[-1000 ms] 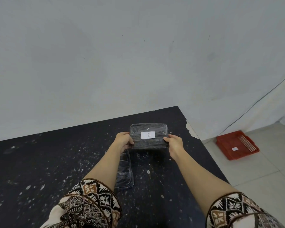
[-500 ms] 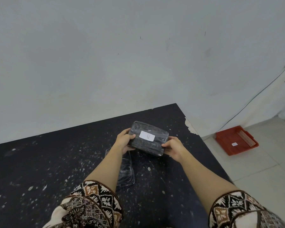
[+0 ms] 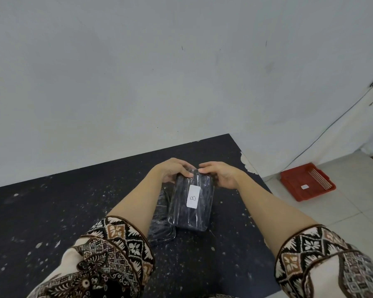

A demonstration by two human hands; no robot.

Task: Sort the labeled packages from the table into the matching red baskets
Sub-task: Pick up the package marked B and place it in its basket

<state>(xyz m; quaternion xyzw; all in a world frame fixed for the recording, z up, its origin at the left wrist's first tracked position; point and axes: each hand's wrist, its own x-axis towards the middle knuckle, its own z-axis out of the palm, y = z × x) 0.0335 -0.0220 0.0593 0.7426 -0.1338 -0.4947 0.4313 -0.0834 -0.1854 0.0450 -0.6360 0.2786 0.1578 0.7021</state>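
Head view, change: a moment ago you held the package (image 3: 191, 203) crosswise by its two short ends; now it is turned lengthwise, long axis pointing away from you, and both hands have moved to its far end.
Head view, label: the white sticker (image 3: 193, 196) reads "B" and now lies sideways to you.
Head view, left hand (image 3: 174, 171): your fingers are curled over the far left corner of the package, closed on it.
Head view, right hand (image 3: 221, 174): your fingers clamp the far right corner, fingertips almost meeting those of the left hand.
Head view, package position: over the black speckled table (image 3: 52, 211); I cannot tell whether its near end touches.
Head view, second package (image 3: 162, 229): a clear-wrapped dark pack lies on the table, partly under your left forearm and the held package.
Head view, red basket (image 3: 307, 181): on the tiled floor right of the table, well apart from your hands; inside I see only a small white tag (image 3: 304, 186).
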